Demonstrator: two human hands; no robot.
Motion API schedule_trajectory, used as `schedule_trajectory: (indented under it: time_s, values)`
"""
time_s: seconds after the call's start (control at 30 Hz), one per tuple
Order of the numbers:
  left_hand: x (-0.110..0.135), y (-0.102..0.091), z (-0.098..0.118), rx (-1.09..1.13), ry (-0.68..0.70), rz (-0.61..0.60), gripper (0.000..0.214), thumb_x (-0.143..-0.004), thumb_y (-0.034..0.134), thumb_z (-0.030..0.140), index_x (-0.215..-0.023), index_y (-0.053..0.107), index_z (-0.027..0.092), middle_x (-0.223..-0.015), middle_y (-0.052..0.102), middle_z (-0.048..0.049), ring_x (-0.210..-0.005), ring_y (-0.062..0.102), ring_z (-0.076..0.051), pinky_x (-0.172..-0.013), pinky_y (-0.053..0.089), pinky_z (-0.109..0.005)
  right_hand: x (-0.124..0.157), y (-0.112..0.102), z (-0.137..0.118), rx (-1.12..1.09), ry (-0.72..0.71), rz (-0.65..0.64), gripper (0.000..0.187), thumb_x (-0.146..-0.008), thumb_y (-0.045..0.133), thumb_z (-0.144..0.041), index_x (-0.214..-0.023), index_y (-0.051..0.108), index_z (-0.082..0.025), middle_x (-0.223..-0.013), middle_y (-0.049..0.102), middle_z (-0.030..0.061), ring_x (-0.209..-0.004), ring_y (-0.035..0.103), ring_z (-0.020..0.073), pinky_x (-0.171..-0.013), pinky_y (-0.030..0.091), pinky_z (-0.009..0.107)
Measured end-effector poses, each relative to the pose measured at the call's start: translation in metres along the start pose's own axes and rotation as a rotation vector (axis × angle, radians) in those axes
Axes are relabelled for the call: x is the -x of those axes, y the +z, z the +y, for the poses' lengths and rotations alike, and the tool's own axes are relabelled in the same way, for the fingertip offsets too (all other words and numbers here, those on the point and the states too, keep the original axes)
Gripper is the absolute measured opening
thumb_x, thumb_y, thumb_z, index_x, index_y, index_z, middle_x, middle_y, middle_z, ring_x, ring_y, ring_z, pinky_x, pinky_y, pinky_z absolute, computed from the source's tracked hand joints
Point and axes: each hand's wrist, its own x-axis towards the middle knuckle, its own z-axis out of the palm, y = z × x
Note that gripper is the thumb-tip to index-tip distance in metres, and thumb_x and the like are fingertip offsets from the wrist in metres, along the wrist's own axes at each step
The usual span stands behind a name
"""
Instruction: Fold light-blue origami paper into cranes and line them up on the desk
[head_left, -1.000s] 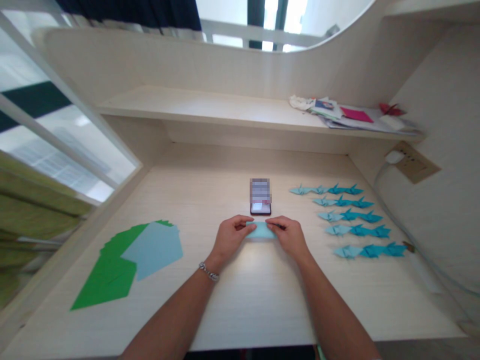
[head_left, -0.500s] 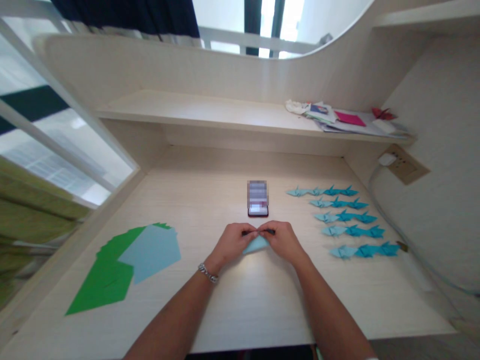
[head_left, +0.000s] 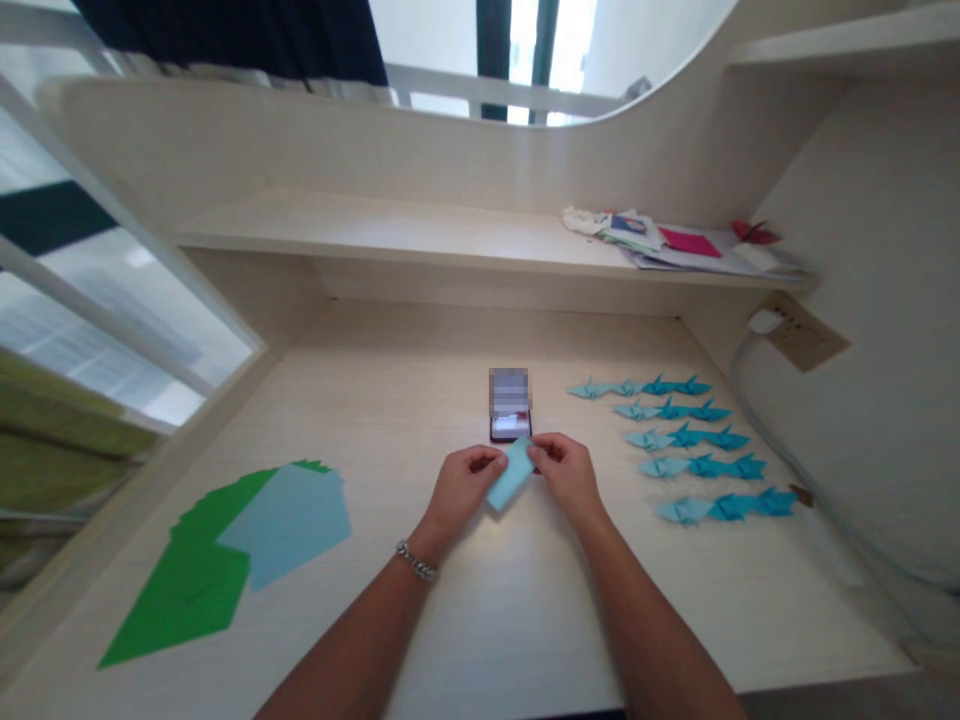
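Observation:
A folded piece of light blue paper (head_left: 511, 478), narrow and rectangular, is held at a slant over the middle of the desk. My left hand (head_left: 466, 487) pinches its left edge between thumb and fingers. At the upper right end, my right hand (head_left: 568, 475) grips the same paper, its lower fingers curled in. Just beyond the paper lies a phone (head_left: 510, 405) with a lit, blurred screen. Rows of folded blue paper cranes (head_left: 686, 438) run along the right side, pale ones at the left of each row and darker ones at the right.
Green paper sheets (head_left: 180, 580) lie fanned at the left, with light blue sheets (head_left: 296, 525) over them. A shelf (head_left: 390, 235) spans the back, holding papers and a pink square (head_left: 690, 242). A cable (head_left: 750, 400) runs from the wall socket (head_left: 806, 330) down the right.
The blue paper has been turned from lying crosswise to a steep slant, showing a narrow strip. My hands have moved slightly apart around it. The whole view has shifted a little.

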Motion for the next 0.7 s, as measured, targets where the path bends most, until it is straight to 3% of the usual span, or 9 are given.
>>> schedule_trajectory:
  time_s: [0.17,0.3,0.7]
  values:
    - [0.0047,0.0029,0.0046,0.079,-0.065,-0.018,0.024,-0.074,0.064,0.034,-0.083,0.071,0.013,-0.082,0.071,-0.009,-0.071,0.063,-0.019,-0.065,0.049,-0.028,0.0035,-0.0023,-0.0051,-0.012,0.006,-0.052,0.025,-0.069,0.066,-0.033,-0.085,0.07,-0.014,-0.074,0.07,0.0062,-0.064,0.062,0.0174,-0.059,0.053,0.029]
    - [0.0061,0.0042,0.0031,0.122,-0.111,-0.024,0.024,-0.072,0.066,0.033,-0.084,0.071,0.013,-0.082,0.072,-0.0088,-0.07,0.064,-0.018,-0.063,0.05,-0.028,0.006,-0.0002,-0.0081,-0.044,-0.002,-0.052,0.028,-0.069,0.066,-0.031,-0.092,0.07,-0.016,-0.078,0.071,0.0055,-0.066,0.063,0.0172,-0.057,0.053,0.027]
    - [0.0093,0.003,-0.0042,0.183,-0.175,-0.016,0.028,-0.07,0.07,0.03,-0.092,0.069,0.013,-0.087,0.072,-0.0101,-0.072,0.065,-0.018,-0.066,0.051,-0.029,0.0087,-0.0003,-0.0083,-0.023,-0.016,-0.043,0.024,-0.07,0.065,-0.025,-0.092,0.072,-0.019,-0.091,0.073,0.0065,-0.081,0.067,0.0211,-0.076,0.053,0.036]
